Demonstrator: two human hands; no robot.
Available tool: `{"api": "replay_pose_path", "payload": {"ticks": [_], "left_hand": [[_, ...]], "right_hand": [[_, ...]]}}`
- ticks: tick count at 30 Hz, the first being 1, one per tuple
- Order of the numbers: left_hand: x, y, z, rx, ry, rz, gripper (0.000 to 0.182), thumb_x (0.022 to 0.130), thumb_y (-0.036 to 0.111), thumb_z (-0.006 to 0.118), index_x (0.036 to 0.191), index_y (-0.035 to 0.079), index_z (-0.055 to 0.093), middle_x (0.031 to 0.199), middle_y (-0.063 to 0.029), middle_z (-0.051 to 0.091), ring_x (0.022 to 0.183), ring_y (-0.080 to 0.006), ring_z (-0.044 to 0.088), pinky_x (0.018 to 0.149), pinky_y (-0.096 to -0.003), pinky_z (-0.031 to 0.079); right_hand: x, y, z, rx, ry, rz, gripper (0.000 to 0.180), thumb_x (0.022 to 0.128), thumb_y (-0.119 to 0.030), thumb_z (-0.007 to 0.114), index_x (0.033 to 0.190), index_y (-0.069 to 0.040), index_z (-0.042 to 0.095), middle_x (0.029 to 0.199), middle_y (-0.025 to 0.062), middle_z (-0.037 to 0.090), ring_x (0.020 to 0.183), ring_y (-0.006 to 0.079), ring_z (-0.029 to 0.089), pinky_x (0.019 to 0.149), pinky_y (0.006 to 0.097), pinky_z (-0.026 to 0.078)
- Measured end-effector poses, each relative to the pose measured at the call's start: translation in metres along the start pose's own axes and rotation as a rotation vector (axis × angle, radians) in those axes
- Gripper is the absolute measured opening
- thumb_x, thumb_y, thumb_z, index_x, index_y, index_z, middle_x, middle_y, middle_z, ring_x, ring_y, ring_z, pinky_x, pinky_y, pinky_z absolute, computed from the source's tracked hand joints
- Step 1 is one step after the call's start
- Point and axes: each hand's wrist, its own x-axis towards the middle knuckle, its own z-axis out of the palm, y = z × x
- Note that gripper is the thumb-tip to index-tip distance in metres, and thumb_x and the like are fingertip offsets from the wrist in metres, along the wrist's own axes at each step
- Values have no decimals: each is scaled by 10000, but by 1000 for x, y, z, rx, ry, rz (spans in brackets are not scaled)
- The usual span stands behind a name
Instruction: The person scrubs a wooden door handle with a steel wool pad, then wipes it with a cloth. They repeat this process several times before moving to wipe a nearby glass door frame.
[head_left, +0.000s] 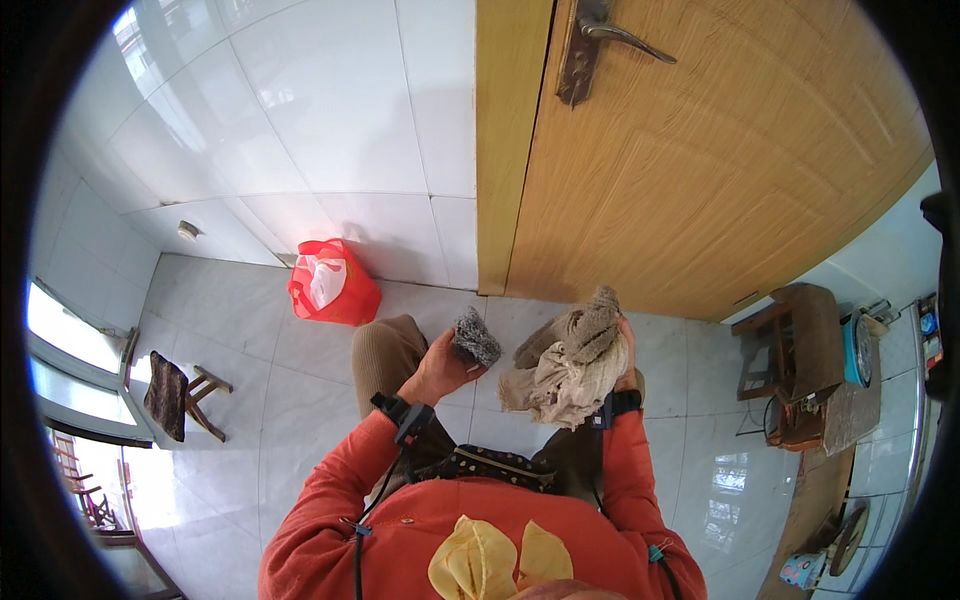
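Note:
My left hand (441, 366) grips a grey, wiry scouring pad (477, 339), held above the floor between my knees. Bunched beige and brown cloths (574, 367), worn and frayed, are in my right hand (627, 352), whose fingers are mostly hidden behind them. The pad and the cloths are apart. Both hands are over the grey tiled floor, in front of a wooden door (675, 172).
A red bag (360, 292) with white plastic in it stands by the tiled wall. A small stool with a dark cover (166, 396) is at the left. Wooden furniture (810, 337) and a blue basin (853, 352) are at the right.

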Motion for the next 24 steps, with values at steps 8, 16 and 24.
{"api": "replay_pose_path", "payload": {"ticks": [8, 16, 24], "left_hand": [[16, 46, 76, 128, -164, 125, 474, 887, 593, 528, 1151, 205, 596, 1157, -18, 621, 1105, -219, 557, 957, -456, 422], [14, 89, 184, 432, -285, 418, 423, 919, 363, 607, 1250, 133, 480, 1184, -43, 578, 1086, -203, 568, 938, -423, 458], [-11, 139, 298, 887, -227, 1337, 591, 883, 116, 651, 1357, -19, 326, 1033, -106, 599, 909, -132, 585, 788, -270, 506]], "right_hand": [[-16, 3, 7, -114, 156, -4, 396, 901, -301, 526, 1178, -21, 569, 1099, 144, 658, 988, 304, 643, 918, 439, 505], [-26, -7, -5, -87, 151, -73, 374, 903, -292, 556, 1174, -37, 578, 1103, 139, 655, 1003, 296, 636, 913, 443, 504], [-23, -8, -30, 5, 210, -83, 323, 890, -217, 587, 1168, -51, 579, 1095, 114, 653, 1003, 276, 630, 916, 425, 499]]}}
